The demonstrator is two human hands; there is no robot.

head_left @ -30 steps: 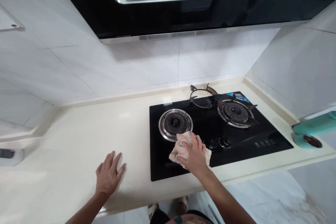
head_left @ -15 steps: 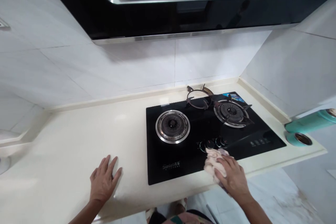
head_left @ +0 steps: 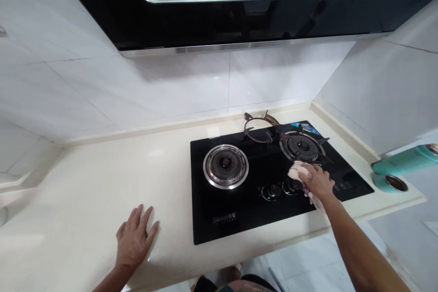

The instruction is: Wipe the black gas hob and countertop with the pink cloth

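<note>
My right hand (head_left: 318, 182) grips a crumpled pale cloth (head_left: 298, 171) against the black glass gas stove (head_left: 239, 205). The cloth is just in front of the right burner (head_left: 303, 145), beside the two control knobs (head_left: 274, 190), and its loose end hangs toward the stove's front edge. My left hand (head_left: 134, 239) lies flat with fingers spread on the cream countertop (head_left: 164, 191), left of the stove. The left burner (head_left: 226, 166) has no pan support on it. A loose pan support (head_left: 260, 130) rests at the stove's back edge, partly on the counter.
A black range hood (head_left: 239, 23) with a steel trim hangs low over the stove. At the right, a teal flask (head_left: 404, 159) lies on its side next to a small teal cup (head_left: 390, 183). White tiled walls (head_left: 178, 82) enclose the back and sides.
My right hand has moved the cloth from the stove's front edge by the knobs back and to the right, near the right burner. My left hand stays in place.
</note>
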